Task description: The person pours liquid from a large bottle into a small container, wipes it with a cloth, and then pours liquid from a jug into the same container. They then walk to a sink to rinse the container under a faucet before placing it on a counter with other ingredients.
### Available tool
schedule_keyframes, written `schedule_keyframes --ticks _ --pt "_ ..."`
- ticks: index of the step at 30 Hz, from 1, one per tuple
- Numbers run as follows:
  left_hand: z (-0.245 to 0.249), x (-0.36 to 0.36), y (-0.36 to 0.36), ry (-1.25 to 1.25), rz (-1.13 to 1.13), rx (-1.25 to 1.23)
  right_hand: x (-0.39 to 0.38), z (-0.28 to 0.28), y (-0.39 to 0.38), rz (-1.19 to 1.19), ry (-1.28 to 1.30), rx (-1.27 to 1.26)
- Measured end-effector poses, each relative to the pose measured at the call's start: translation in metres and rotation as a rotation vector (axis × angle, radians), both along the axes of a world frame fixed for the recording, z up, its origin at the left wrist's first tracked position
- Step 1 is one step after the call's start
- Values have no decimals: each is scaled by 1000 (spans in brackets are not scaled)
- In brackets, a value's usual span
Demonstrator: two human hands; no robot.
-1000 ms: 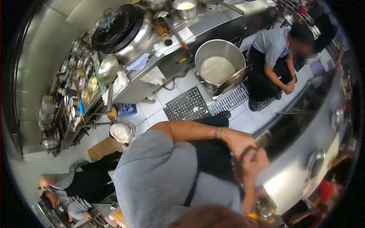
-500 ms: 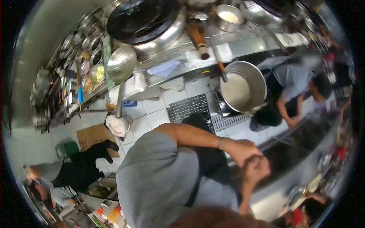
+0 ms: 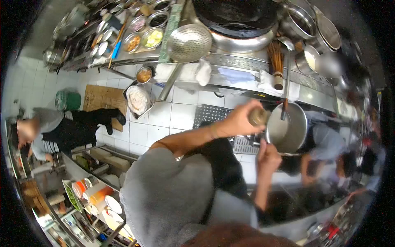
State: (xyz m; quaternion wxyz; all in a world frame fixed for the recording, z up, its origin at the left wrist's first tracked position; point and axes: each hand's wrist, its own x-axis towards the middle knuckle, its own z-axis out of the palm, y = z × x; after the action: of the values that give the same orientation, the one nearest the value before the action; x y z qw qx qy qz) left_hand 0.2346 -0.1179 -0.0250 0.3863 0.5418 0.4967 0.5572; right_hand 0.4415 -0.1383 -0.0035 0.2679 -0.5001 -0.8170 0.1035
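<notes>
My left hand [image 3: 240,118] is wrapped round a small brownish jar-like container [image 3: 258,117], held up beside the rim of a tall metal pot [image 3: 303,127]. Pale, cloudy liquid [image 3: 281,131] fills part of the pot. Just below, at the pot's near side, my right hand [image 3: 268,158] has its fingers curled closed; what they hold, if anything, is hidden. A long-handled ladle [image 3: 288,61] lies from the counter with its wooden end over the pot.
A wok [image 3: 236,18], a strainer [image 3: 190,43] and a bamboo brush [image 3: 277,59] are on the stove counter [image 3: 306,92]. A tray of white food [image 3: 139,101] stands left. One person [image 3: 70,127] is at far left; another [image 3: 325,144] is close behind the pot.
My hands, together over the dark surface before, have parted and moved up to the pot. The brownish container now shows in my left hand. The view has shifted toward the left.
</notes>
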Motion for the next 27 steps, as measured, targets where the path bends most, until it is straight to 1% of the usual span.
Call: schedule_keyframes --ticks 1,3,5,6,7,9,11,13,15,17,18,19,20,21,22,25,27 --pt "2 -27 -11 43 97 -5 -1 -16 -3 6 33 -40" --pt "8 -80 -37 152 379 90 3 -55 -6 3 38 -113" --pt "20 -132 -66 47 515 -181 10 -112 -11 -58 44 -145" --pt "18 -160 -75 197 610 -115 19 -141 -19 -167 1 -310" --pt "18 -189 -81 339 705 -48 28 -170 -31 -213 9 -361" --pt "45 -233 -85 308 863 -40 57 -236 -67 -296 3 -469" --pt "59 -283 -75 167 960 48 111 -341 -123 -292 -32 -536" --pt "55 -357 -57 243 977 225 143 -371 -180 -333 -138 -810" --pt "57 -414 -38 181 980 255 155 -377 -215 -397 -201 -1021" --pt "44 -474 -16 165 1002 188 158 -373 -240 -509 -158 -1152" --pt "34 -503 -5 180 1063 135 156 -369 -246 -562 -122 -1196" --pt "22 -531 8 289 1137 94 152 -364 -249 -613 -76 -1230" --pt "2 -562 19 402 1213 45 143 -347 -248 -658 -23 -1257" --pt "-16 -593 29 516 1287 -6 140 -353 -251 -697 6 -1274" --pt "-33 -619 38 539 1255 14 133 -348 -249 -728 42 -1282" --pt "-79 -679 60 586 1278 -22 106 -331 -235 -797 131 -1287" --pt "-86 -688 69 586 1262 -95 92 -319 -222 -829 188 -1280"
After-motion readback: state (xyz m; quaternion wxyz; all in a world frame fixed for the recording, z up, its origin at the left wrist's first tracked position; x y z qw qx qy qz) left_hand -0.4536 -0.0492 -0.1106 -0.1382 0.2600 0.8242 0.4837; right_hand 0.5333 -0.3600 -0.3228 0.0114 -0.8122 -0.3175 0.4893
